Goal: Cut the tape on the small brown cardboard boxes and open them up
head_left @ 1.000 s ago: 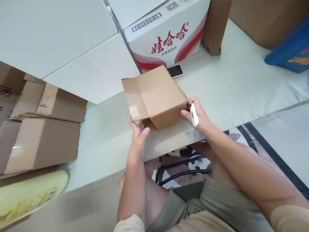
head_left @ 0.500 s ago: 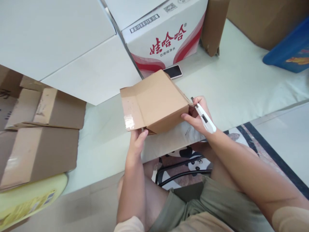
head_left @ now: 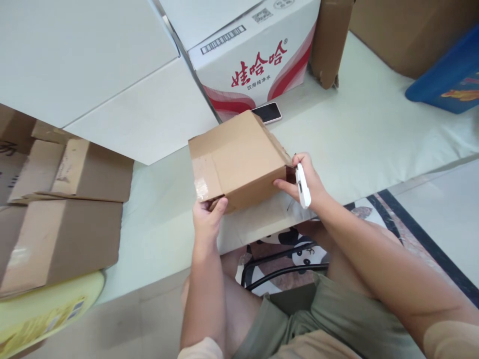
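A brown cardboard box (head_left: pixel 243 154) is tilted between my hands over the pale cloth-covered table. Clear tape sticks to its left flap (head_left: pixel 204 174). My left hand (head_left: pixel 207 217) is closed on the near left corner, thumb in front and fingers hidden behind the flap. At the box's right end, my right hand (head_left: pixel 309 182) grips the edge, its thumb along the front side. That same hand also holds a white utility knife (head_left: pixel 304 187), upright against the palm. The box's inside is mostly hidden.
Behind the box a phone (head_left: pixel 267 113) lies against a white and red carton (head_left: pixel 258 75). White boxes (head_left: pixel 142 109) stand at the left back, with brown cartons (head_left: pixel 75 239) and a yellow container (head_left: pixel 52 314) nearer. A blue container (head_left: pixel 445 75) is at the far right.
The left flap has swung down in line with the corner as my left hand moved slightly left. My right hand has shifted a little left, and the utility knife has turned more upright.
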Demonstrator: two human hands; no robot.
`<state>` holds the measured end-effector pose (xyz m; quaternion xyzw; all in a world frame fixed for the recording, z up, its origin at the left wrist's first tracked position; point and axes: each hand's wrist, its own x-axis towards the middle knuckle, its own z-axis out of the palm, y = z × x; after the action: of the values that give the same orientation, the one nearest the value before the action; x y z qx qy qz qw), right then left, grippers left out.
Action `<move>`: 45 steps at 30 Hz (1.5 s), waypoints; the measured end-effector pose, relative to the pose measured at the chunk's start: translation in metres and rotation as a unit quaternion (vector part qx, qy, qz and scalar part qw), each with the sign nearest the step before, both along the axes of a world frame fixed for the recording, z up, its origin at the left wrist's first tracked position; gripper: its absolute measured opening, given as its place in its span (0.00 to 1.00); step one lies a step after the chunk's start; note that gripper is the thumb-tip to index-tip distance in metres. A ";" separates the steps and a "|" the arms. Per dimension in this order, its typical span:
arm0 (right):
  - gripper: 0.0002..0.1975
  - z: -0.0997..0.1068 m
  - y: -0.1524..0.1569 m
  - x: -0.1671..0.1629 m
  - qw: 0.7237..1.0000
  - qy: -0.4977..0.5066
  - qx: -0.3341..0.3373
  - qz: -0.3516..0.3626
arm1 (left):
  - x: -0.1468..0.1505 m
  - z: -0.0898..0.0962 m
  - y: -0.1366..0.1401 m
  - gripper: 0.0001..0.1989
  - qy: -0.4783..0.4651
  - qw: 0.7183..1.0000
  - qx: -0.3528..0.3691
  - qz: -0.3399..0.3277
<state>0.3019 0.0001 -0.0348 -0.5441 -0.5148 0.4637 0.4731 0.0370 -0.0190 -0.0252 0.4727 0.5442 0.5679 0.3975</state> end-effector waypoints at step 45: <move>0.20 0.016 0.002 0.001 0.994 0.043 0.022 -0.099 | -0.001 0.014 0.001 0.24 0.009 0.993 -0.026 0.117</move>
<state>0.3027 0.0021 -0.0186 -0.5613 -0.4480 0.4257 0.5504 0.0362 -0.0175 -0.0110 0.4006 0.6139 0.5919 0.3352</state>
